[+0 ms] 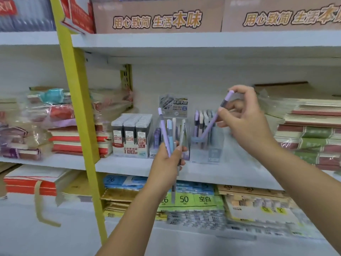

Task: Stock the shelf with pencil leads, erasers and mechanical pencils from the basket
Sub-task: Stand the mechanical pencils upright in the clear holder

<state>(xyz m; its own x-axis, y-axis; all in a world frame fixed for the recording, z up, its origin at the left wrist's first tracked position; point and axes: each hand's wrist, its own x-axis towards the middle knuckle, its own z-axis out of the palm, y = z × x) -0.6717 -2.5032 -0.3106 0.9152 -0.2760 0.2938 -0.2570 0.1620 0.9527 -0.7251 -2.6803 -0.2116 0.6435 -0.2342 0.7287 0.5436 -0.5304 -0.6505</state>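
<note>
— What is the left hand doing?
— Its fingers are gripping a bunch of mechanical pencils, just off the shelf's front edge.
— And the right hand?
— It is pinching one slanting purple pencil near its top. The lower end is meeting the clear holder; whether it is inside, I cannot tell.
— Farther left?
— Lead boxes are standing near that front edge.

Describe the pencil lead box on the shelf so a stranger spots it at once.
Find the yellow upright crossing the white middle shelf. Just right of it stands the lead display box, left of the clear pencil stands. Only it holds rows of dark flat cases with red labels.
</note>
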